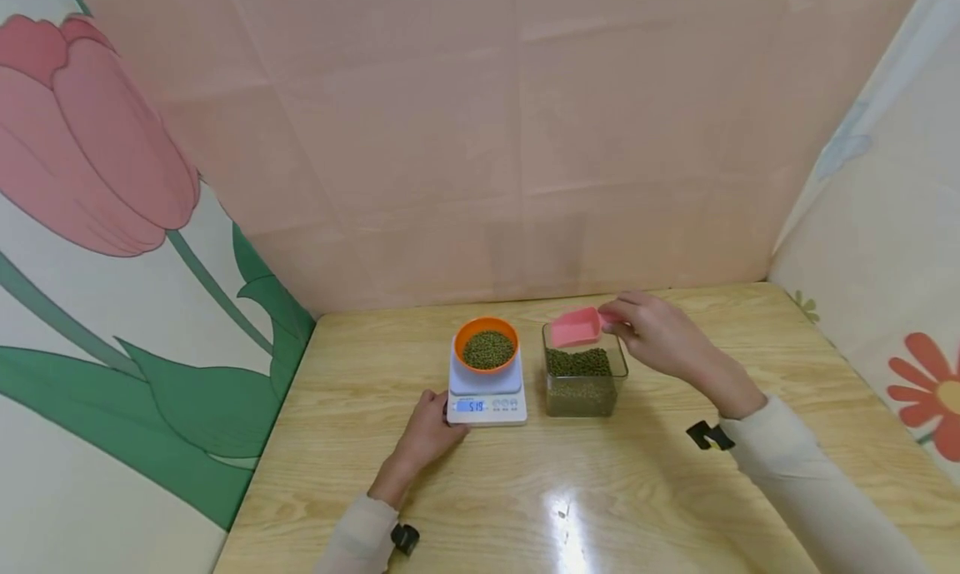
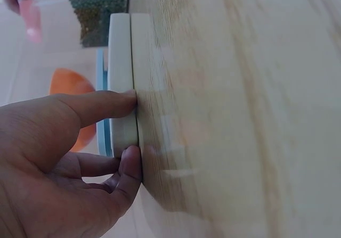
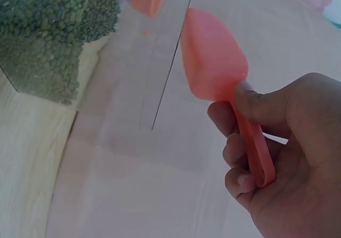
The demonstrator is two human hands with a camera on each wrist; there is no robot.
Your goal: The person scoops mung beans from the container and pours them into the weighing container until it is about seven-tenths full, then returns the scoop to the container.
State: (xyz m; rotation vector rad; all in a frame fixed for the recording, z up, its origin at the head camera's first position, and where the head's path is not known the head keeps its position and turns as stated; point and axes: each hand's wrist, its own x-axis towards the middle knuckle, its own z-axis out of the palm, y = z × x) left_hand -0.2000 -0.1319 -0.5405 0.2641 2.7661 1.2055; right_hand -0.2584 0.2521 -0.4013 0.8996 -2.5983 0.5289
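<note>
My right hand (image 1: 660,334) grips the handle of a pink scoop (image 1: 576,327), its thumb along the neck. The scoop is above a clear container (image 1: 581,397) partly filled with green mung beans (image 3: 53,41); no beans show in it. My left hand (image 2: 58,153) holds the front left corner of a white kitchen scale (image 1: 487,382), thumb at the front edge and fingers at the side. On the scale's platform sits an orange bowl (image 1: 462,341) with mung beans (image 1: 489,350) inside. Its lit display (image 1: 471,406) seems to read 519.
The container stands just right of the scale on a wooden table (image 1: 360,366). A pink backdrop (image 1: 420,141) rises behind the table's far edge. Flower-printed panels (image 1: 90,307) flank it on both sides. Light glares off the tabletop at the front.
</note>
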